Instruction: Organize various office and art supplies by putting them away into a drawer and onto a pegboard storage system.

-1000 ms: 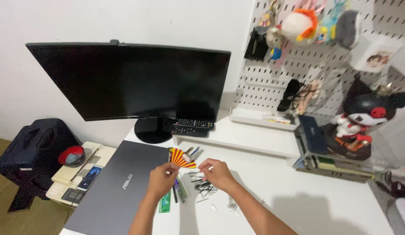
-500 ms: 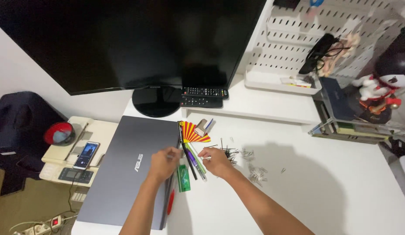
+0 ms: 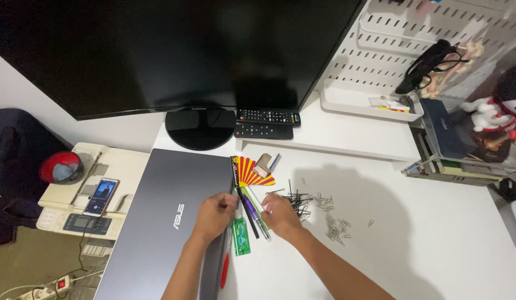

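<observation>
The pens lie beside the closed laptop near the desk's left edge, long axes running away from the person; left hand fingers look pinched at their near-left side, contents unclear; right hand rests curled just right, equally close

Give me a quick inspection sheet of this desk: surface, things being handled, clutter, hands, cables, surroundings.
Surface: white desk, mostly bare at the right.
Things in hand: pens lying beside a closed grey laptop; green ruler next to them.
Clutter: black hairpins, loose paper clips, a small red-and-yellow fan, two remotes.
Hands: left hand and right hand both on the pens; the grip cannot be made out.
Cables: power strip with leads on the floor.
Surroundings: large dark monitor, pegboard, plush toy, phone on a printer.
</observation>
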